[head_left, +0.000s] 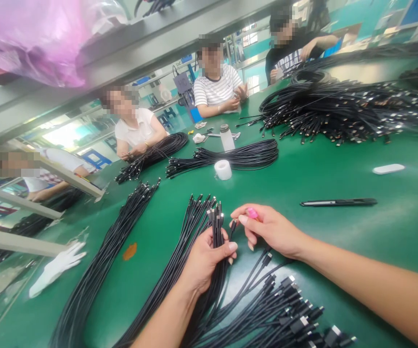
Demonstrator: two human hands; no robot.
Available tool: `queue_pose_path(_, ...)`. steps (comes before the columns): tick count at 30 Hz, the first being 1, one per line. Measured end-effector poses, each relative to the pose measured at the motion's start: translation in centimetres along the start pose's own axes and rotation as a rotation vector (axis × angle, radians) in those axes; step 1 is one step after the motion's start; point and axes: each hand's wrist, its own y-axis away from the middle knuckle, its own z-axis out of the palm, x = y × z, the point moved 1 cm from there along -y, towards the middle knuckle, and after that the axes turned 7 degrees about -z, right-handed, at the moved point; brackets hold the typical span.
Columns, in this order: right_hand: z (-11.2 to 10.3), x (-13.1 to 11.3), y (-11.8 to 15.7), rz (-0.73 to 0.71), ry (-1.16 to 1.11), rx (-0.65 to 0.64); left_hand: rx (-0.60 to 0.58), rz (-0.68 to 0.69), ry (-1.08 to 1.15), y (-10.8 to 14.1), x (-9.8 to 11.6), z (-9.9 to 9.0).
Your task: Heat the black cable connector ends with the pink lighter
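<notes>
My left hand [209, 256] is wrapped round a bundle of black cables [216, 227], their metal plug ends pointing up. Just right of it, my right hand [263, 224] has its fingers bent together near a single cable plug [233, 225]; something pink [252, 212] shows at its fingers. Whether the fingers grip that plug is hard to make out. Left of my left hand lies another cable bundle [180, 256], and a longer one [103, 261] lies beyond it. Loose cables with plugs [289, 309] spread below my right hand.
On the green table [325, 232] are a black pen-like tool [338, 202], a white roll [223, 170], a bottle [227, 138], a white glove [58, 268] and a large cable heap [339, 108]. Several people sit across. A metal shelf frame [122, 43] crosses the upper left.
</notes>
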Motion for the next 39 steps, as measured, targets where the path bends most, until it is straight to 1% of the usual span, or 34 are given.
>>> queue_pose_path(2,0.0,0.0,0.0,-0.012,-0.033,0.011,0.0,0.001,-0.003,0.0,0.1,0.0)
queue_pose_path(5,0.1,0.0,-0.2,-0.031,-0.093,0.022,-0.039,0.001,-0.005,0.2,0.1,-0.1)
queue_pose_path(9,0.2,-0.1,-0.2,-0.018,-0.099,0.024,-0.082,-0.007,0.02,0.4,0.0,-0.1)
queue_pose_path(13,0.2,-0.1,-0.1,0.004,-0.079,0.014,-0.091,-0.02,0.034,0.5,0.0,0.0)
queue_pose_path(20,0.5,-0.7,0.1,0.04,-0.058,-0.059,-0.111,-0.001,0.043,0.5,0.0,0.2)
queue_pose_path(28,0.6,-0.5,0.1,0.06,-0.075,-0.054,-0.106,-0.007,0.049,0.6,0.2,0.4)
queue_pose_path(32,0.4,-0.4,0.1,0.04,-0.112,0.009,-0.091,-0.012,0.044,0.6,0.3,0.5)
queue_pose_path(36,-0.1,-0.1,-0.4,-0.011,-0.171,0.142,-0.075,-0.019,0.035,0.5,0.2,0.4)
queue_pose_path(39,-0.4,0.1,-0.7,-0.027,-0.121,0.223,-0.075,-0.013,0.01,0.3,0.1,0.2)
